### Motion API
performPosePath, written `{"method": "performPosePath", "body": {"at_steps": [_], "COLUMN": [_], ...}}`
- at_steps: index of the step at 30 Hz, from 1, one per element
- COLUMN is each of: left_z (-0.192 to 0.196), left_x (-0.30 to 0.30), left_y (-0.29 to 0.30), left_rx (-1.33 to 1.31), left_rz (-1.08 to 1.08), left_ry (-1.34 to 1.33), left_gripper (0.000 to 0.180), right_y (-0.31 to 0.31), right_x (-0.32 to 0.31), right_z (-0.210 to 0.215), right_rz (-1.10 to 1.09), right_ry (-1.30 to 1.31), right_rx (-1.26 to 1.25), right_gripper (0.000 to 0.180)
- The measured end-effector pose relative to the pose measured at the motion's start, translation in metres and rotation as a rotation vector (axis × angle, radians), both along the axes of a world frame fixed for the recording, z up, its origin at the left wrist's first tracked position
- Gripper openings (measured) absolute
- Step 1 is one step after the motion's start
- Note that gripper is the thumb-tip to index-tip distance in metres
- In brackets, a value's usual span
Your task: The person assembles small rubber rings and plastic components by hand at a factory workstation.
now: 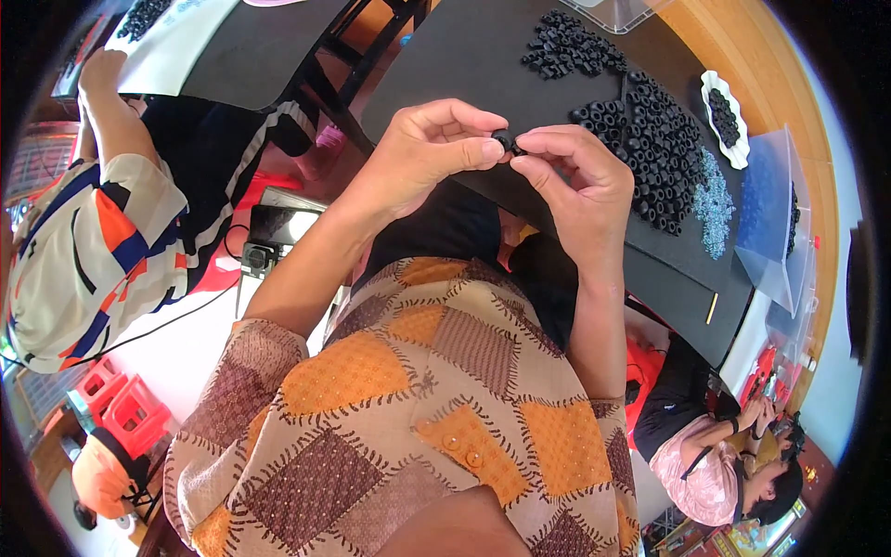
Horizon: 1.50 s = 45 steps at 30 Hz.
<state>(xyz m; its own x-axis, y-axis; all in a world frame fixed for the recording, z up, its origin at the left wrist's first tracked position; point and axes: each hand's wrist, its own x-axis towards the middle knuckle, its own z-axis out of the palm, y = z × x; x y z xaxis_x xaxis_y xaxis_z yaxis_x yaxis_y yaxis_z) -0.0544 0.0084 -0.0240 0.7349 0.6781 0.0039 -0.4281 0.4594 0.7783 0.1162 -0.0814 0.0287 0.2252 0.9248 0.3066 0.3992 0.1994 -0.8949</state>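
Here, in the head view, both hands meet just above the near edge of the dark tabletop (464,56), and a small black ring-shaped part (506,142) sits pinched between them. The left hand (422,153) comes in from the left with its thumb and forefinger closed on the left side of the part; the right hand (575,181) comes from the right, its thumb and forefinger tips pressed on the right side, so the fingers (543,141) of both hands touch the part and nearly touch each other. The part is held in the air, apart from the tabletop surface. To the right, on the tabletop, lies a wide spread of black rings (654,139), with a second heap (571,46) farther off. Beside the spread, farther right, lies a patch of small pale blue pieces (713,200), and a white dish (724,116) holding more dark parts. At far left another person's hand (97,74) rests on another tabletop.
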Motion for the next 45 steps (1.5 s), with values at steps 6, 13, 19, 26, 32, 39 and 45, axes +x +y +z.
{"method": "performPosePath", "body": {"at_steps": [6, 13, 19, 26, 32, 39, 45], "left_z": [0.005, 0.005, 0.004, 0.0, 0.003, 0.009, 0.014], "left_x": [0.0, 0.0, -0.004, -0.003, -0.006, -0.013, -0.016], "left_y": [0.002, -0.001, -0.003, -0.005, -0.006, -0.001, 0.003], "left_rx": [0.153, 0.197, 0.196, 0.286, 0.275, 0.199, 0.134], "left_rz": [0.055, 0.106, 0.106, 0.167, 0.186, 0.132, 0.081], "left_ry": [0.118, 0.133, 0.147, 0.13, 0.15, 0.192, 0.16], "left_gripper": [0.021, 0.022, 0.022, 0.021, 0.021, 0.023, 0.023], "right_y": [0.003, 0.001, 0.0, 0.003, 0.004, 0.005, 0.008], "right_x": [0.0, -0.006, -0.008, -0.01, -0.013, -0.011, -0.014], "right_z": [0.012, 0.005, 0.011, 0.022, 0.022, 0.01, 0.002], "right_rz": [-0.008, -0.075, -0.026, -0.043, -0.028, -0.004, 0.011], "right_ry": [-0.206, -0.138, -0.178, -0.301, -0.289, -0.1, 0.06], "right_rx": [0.023, 0.05, 0.029, -0.04, -0.056, -0.047, -0.076], "right_gripper": [0.019, 0.017, 0.016, 0.012, 0.012, 0.014, 0.015]}}
